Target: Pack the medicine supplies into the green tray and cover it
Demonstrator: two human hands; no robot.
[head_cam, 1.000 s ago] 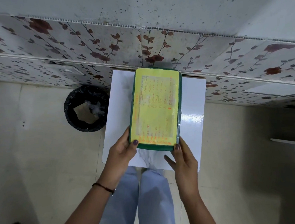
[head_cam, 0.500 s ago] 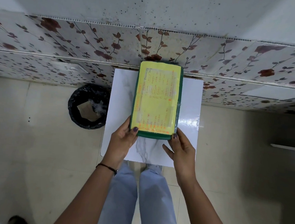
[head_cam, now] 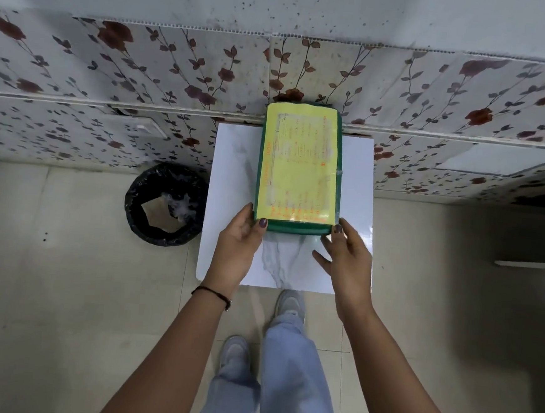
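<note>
The green tray (head_cam: pixel 295 229) lies lengthwise on the small white marble-pattern table (head_cam: pixel 231 170), its far end against the flowered wall. A lid with a yellow printed label (head_cam: pixel 300 166) covers it completely, so its contents are hidden. My left hand (head_cam: pixel 237 239) grips the near left corner, thumb on top of the rim. My right hand (head_cam: pixel 345 257) holds the near right corner with its thumb on the rim and its fingers spread below the tray's edge.
A black-lined waste bin (head_cam: pixel 165 209) stands on the tiled floor just left of the table. The flower-patterned wall panel (head_cam: pixel 145 66) runs behind the table. My legs and shoes (head_cam: pixel 289 305) are at the table's near edge.
Both hands have moved the covered tray away from me toward the wall. The hands keep their hold on the near corners.
</note>
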